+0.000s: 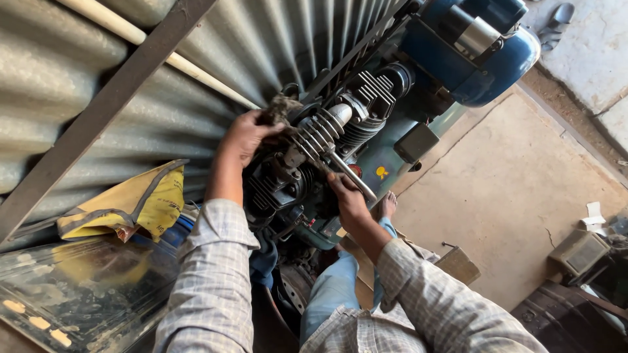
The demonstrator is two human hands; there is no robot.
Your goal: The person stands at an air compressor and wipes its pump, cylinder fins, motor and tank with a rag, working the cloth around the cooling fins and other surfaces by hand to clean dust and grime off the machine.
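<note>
Finned cylinder (318, 135): grimy grey; left hand (243, 137) clutches rag (278, 108), right hand (347, 196) clamps tool (350, 175).

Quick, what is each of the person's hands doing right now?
Left hand: closed on a dirty rag, pressed against the finned cylinder.
Right hand: closed around a metal pipe on the compressor.
</note>
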